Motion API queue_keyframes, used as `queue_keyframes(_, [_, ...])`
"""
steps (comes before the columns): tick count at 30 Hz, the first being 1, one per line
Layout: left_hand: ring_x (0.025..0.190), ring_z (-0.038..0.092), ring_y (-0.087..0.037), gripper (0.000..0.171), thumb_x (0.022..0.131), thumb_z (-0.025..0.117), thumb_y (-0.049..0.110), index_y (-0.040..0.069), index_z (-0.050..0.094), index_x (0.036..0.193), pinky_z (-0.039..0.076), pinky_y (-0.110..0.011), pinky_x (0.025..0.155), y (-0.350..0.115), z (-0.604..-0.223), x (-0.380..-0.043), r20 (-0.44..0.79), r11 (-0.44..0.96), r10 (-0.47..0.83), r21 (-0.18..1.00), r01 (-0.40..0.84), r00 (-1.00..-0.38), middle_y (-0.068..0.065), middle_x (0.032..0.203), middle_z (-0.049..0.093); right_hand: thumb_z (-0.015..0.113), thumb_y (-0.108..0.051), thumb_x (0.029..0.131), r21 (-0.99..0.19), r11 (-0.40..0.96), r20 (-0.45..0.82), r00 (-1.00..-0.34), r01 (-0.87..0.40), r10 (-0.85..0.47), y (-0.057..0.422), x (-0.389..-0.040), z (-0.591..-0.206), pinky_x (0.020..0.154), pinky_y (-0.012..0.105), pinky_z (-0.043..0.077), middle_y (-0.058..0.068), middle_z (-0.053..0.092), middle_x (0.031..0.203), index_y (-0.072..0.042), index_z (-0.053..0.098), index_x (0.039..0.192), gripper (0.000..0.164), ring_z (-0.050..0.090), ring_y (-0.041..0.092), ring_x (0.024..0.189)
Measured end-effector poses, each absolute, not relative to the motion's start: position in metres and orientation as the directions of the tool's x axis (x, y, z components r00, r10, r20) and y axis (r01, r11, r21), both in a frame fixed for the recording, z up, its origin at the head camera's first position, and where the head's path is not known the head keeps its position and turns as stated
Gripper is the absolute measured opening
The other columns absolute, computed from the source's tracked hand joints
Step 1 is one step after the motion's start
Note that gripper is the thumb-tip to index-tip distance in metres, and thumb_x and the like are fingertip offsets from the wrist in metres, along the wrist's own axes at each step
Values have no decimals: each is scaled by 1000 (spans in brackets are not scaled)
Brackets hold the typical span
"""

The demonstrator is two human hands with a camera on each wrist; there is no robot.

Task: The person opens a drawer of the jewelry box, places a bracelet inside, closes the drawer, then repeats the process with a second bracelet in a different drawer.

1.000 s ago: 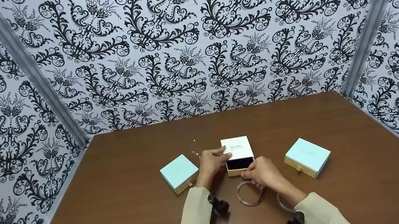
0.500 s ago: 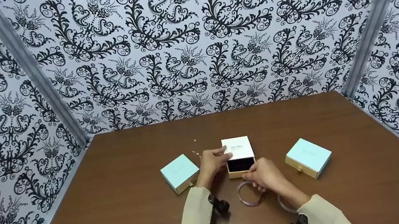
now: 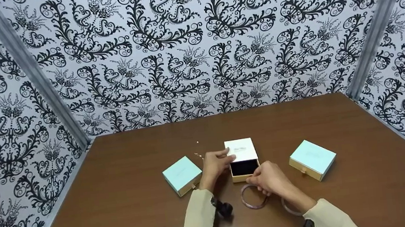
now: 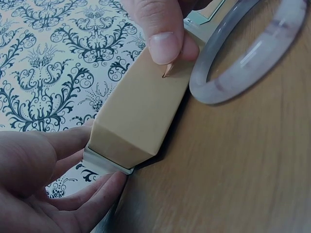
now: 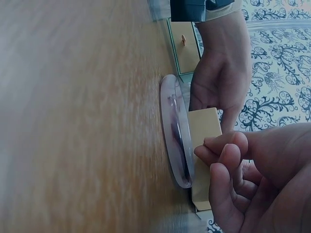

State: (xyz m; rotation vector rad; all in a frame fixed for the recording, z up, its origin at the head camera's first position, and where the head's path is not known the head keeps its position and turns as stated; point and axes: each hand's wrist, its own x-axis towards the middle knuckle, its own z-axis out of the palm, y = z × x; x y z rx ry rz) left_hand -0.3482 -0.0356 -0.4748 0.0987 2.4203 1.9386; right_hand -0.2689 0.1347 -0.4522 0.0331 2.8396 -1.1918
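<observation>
A white drawer-style gift box (image 3: 243,150) lies mid-table, its tan drawer (image 3: 241,179) partly out, showing a black interior. At the sleeve's left side, my left hand (image 3: 213,167) holds the box, fingers and thumb around its edge in the left wrist view. My right hand (image 3: 269,176) pinches the small ribbon pull tab (image 4: 168,71) on the drawer front between thumb and finger. Just in front of the drawer lies a mauve-white marbled bangle (image 3: 254,208), close below the right hand. A second bangle (image 3: 288,209) is partly hidden by the right forearm.
Mint gift boxes with tan drawers stand left (image 3: 182,174) and right (image 3: 312,158) on the brown table (image 3: 145,145). Behind the left hand lies a thin beaded strand (image 3: 198,155), partly hidden. Patterned walls (image 3: 198,72) enclose the table's back and sides.
The drawer has slid slightly farther out toward the person, with the right hand moving along with it. The left hand and the sleeve stay where they were.
</observation>
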Motion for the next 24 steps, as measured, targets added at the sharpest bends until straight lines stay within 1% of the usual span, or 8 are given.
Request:
queue_keyframes(4, [73,66,-7,39,86,80,15,5,70,123,54,-22,64,-36,-475,-349,14,227,70,973,29,-997,-17,110,75,78,-20,87,-712,700,-68,-998,48,-2,135,-266,-453,39,21,44,-2,55,46,-9,71,63,27,48,6,37])
queue_keyframes(10, [74,66,-8,39,86,80,17,7,71,123,54,-22,64,-35,-475,-349,15,235,70,971,31,-997,-17,112,75,78,-20,87,-718,695,-60,-998,37,-9,135,-264,-453,40,22,45,-1,56,47,-9,72,64,26,49,7,37])
queue_keyframes(13, [72,65,-7,39,87,79,17,7,70,123,53,-22,64,-36,-474,-348,13,233,76,972,30,-997,-16,111,75,78,-20,86,-721,692,-59,-998,34,-12,135,-264,-452,40,22,45,-2,55,46,-9,72,63,26,49,7,37])
queue_keyframes(19, [65,62,-7,39,88,78,14,6,69,125,53,-23,61,-37,-473,-346,-3,195,91,981,15,-996,-16,101,78,78,-20,87,-726,686,-70,-997,42,-14,134,-263,-451,40,21,43,-3,53,46,-9,71,63,27,48,7,38])
queue_keyframes(24, [63,61,-6,39,87,78,13,5,69,124,52,-22,59,-37,-473,-347,-7,184,84,983,8,-996,-15,101,77,77,-19,88,-724,689,-74,-997,44,-14,132,-262,-450,39,20,42,-2,54,47,-9,71,63,27,49,8,39])
